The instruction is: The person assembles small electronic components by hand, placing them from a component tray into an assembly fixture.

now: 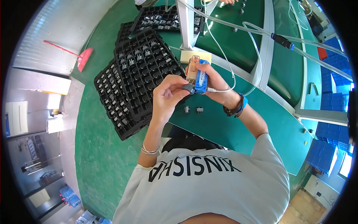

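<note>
My left hand pinches a small dark grey part between thumb and fingers. In my right hand is a blue handheld device with a clear, amber-tinted cylinder along its side. A white cable plugs into the device's lower end. The grey part sits against or just below the cylinder's bottom end; whether they touch, I cannot tell. Two small dark-and-silver parts, one on the left and one on the right, lie on the green tabletop below my hands.
Black compartment trays holding many small parts are stacked at the left. Another loaded tray lies farther back. A pale yellow block is just beyond my hands. White frame posts and hanging hoses cross the far side. A red dustpan stands leftward.
</note>
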The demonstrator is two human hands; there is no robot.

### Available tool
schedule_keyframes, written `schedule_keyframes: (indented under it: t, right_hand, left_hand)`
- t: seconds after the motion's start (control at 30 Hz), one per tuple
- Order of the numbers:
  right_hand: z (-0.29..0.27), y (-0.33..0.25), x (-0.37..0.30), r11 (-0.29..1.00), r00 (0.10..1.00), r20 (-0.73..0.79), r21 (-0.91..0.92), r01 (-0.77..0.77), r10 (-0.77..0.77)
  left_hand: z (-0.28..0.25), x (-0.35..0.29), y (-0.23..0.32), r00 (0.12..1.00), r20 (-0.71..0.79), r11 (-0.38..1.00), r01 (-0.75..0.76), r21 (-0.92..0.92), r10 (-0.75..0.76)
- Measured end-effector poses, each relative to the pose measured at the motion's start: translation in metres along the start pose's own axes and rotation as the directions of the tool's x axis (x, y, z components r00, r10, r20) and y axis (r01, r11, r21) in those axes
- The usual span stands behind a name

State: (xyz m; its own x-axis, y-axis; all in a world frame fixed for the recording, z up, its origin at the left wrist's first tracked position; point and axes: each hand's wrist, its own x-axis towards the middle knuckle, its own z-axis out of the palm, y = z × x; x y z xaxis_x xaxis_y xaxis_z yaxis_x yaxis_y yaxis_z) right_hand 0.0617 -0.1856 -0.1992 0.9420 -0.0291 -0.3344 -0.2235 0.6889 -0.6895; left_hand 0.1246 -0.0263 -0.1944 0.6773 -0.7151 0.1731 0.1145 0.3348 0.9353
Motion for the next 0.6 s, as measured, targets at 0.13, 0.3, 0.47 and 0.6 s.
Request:
schedule_keyframes:
  t: [0.13, 0.3, 0.47, 0.6]
  right_hand:
    - [0.001, 0.001, 0.000, 1.000, 1.000, -0.022, -0.012, -0.005, 0.005]
    - [-0.003, 0.001, -0.001, 0.999, 0.999, 0.031, -0.048, 0.019, -0.017]
    - [0.002, 0.001, -0.003, 0.988, 0.999, 0.006, -0.151, 0.044, -0.043]
    - [-0.002, -0.004, 0.014, 0.934, 0.925, -0.130, -0.051, 0.355, -0.358]
  left_hand:
    - [-0.002, -0.001, -0.004, 0.998, 0.029, 0.998, -0.056, 0.042, 0.054]
    - [-0.001, 0.000, -0.011, 0.995, -0.007, 0.993, -0.096, 0.075, 0.097]
    - [0.002, -0.004, -0.019, 0.988, -0.026, 0.981, -0.149, 0.128, 0.154]
    - [-0.001, 0.005, -0.013, 0.973, -0.126, 0.915, -0.131, 0.382, 0.192]
